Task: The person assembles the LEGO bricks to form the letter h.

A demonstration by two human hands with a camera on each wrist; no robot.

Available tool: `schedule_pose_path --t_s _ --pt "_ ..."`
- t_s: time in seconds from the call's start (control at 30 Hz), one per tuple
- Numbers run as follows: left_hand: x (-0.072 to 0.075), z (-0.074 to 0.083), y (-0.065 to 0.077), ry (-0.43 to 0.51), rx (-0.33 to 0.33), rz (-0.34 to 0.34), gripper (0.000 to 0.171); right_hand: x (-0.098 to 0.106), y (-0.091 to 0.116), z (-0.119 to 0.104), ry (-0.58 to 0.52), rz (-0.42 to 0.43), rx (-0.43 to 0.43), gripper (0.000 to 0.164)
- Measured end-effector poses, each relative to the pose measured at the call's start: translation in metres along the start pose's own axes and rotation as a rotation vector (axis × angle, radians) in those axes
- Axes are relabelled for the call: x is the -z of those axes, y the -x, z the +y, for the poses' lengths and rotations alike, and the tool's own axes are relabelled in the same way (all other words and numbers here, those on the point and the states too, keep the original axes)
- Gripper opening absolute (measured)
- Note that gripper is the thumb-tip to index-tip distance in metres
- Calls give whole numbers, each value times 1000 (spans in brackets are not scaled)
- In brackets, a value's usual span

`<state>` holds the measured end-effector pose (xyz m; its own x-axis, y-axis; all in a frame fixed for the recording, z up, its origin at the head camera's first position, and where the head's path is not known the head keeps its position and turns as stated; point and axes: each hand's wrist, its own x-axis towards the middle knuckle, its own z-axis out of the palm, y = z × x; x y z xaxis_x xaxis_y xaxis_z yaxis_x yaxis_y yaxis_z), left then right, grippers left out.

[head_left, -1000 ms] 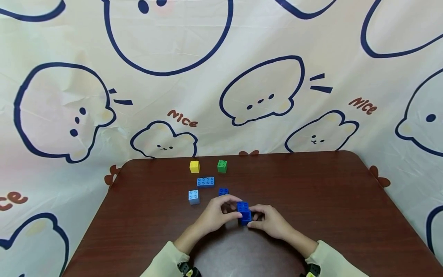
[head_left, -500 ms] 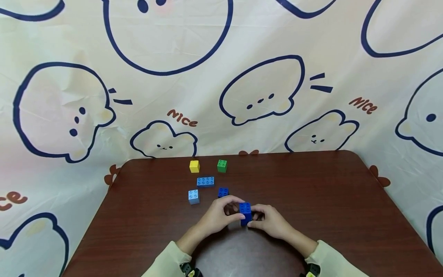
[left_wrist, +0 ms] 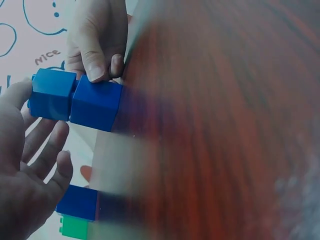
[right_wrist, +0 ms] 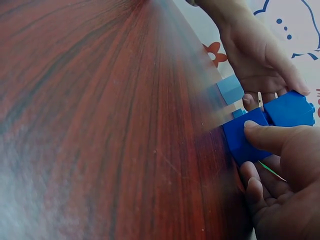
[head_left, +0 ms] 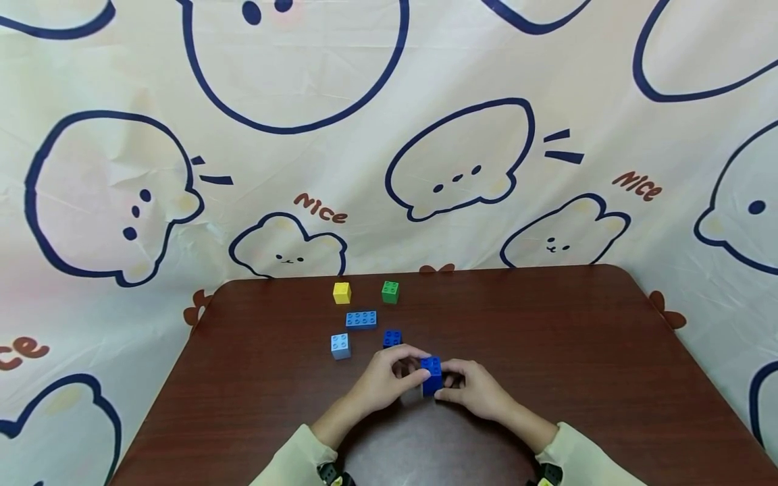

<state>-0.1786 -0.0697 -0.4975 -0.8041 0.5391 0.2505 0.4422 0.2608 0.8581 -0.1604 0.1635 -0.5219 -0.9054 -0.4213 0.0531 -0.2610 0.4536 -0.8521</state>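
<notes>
Two blue building bricks stand one above the other near the front of the table. My left hand [head_left: 379,379] pinches the upper blue brick [left_wrist: 52,95] between thumb and fingers. The lower blue brick [left_wrist: 97,102] is pinched by my right hand [head_left: 477,391], its thumb on the near face in the right wrist view. The bricks line up, with a narrow gap showing between them in the left wrist view. Just beyond my left fingers sits another dark blue brick [head_left: 392,337], partly covered by that hand in the head view.
Farther back on the brown table [head_left: 547,337] lie a yellow brick [head_left: 342,293], a green brick [head_left: 390,292] and a longer blue brick [head_left: 361,320]. A light blue brick [head_left: 340,346] is left of the dark blue one. A patterned cloth [head_left: 365,169] hangs behind.
My left hand has shifted slightly right with the upper brick, which was offset to the left and now lines up over the lower one. My right hand has stayed nearly still.
</notes>
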Motion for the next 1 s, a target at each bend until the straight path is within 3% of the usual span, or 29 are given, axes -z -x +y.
schedule_pose_path --t_s 1.0 --pt "-9 1 2 -12 31 43 20 1 1 -2 0 -1 15 24"
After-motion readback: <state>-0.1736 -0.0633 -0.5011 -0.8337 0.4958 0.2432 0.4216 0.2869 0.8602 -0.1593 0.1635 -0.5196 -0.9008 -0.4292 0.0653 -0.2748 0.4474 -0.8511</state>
